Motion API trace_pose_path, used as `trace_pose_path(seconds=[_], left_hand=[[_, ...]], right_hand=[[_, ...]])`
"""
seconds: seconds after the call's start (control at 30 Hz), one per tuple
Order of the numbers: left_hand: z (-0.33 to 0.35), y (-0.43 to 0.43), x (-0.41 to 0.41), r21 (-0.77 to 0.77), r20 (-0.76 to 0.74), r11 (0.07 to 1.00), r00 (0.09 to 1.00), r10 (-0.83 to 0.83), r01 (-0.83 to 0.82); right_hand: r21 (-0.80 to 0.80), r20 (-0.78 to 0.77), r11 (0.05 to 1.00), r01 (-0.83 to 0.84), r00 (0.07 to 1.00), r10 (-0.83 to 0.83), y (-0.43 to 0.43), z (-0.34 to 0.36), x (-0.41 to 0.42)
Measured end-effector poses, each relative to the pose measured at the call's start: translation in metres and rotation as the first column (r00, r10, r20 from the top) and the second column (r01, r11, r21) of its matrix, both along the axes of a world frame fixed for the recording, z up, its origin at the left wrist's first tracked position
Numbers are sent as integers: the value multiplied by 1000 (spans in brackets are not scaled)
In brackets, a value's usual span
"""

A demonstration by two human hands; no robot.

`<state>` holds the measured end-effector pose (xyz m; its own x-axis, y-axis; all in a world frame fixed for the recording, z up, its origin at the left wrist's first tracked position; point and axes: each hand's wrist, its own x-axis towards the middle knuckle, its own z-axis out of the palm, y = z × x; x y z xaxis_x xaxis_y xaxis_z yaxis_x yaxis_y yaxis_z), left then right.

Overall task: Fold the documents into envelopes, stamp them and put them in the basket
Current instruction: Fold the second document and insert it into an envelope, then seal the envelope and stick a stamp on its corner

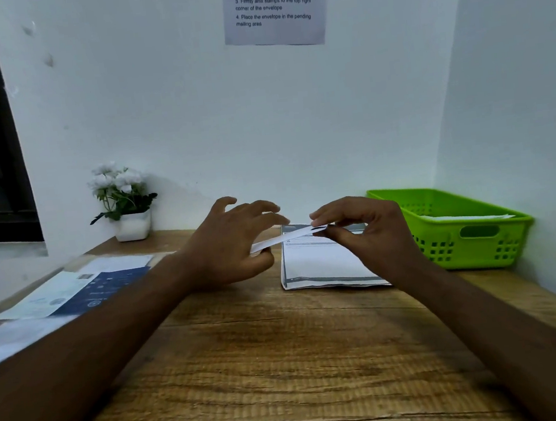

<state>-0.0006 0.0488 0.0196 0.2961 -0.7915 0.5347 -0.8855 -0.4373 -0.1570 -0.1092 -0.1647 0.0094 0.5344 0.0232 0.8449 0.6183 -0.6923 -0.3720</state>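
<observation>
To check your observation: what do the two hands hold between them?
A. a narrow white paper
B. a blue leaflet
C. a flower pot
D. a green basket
A: the left hand and right hand each pinch an end of the narrow white paper.

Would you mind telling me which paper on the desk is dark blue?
The sheet at the left edge; the stack beside the basket is white.

The wall notice [274, 8] is cut off at the top; print on the left papers [72, 293] blurs beyond reading.
</observation>
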Motion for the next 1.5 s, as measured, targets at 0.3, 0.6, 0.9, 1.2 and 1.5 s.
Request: trace_pose_path(seconds=[0.3, 0.6, 0.9, 1.2, 1.5], left_hand=[[8, -20, -27, -252, 369, 929, 914, -167, 271], [20, -10, -25, -443, 396, 816, 898, -194, 372], [91, -6, -45, -735, 301, 602, 945, -123, 313], [112, 5, -36, -940, 70, 310, 968, -242, 145], [76, 66, -29, -729, -595, 570, 763, -252, -381]], right_hand=[[26, 87, 994, 103, 991, -105, 14, 2, -4], [328, -143, 937, 121, 987, -77, 16, -5, 6], [400, -632, 916, 30, 732, 252, 34, -22, 9], [611, -550, 781, -131, 639, 537, 31, -10, 2], [550, -556, 833, 66, 773, 306, -12, 3, -3]])
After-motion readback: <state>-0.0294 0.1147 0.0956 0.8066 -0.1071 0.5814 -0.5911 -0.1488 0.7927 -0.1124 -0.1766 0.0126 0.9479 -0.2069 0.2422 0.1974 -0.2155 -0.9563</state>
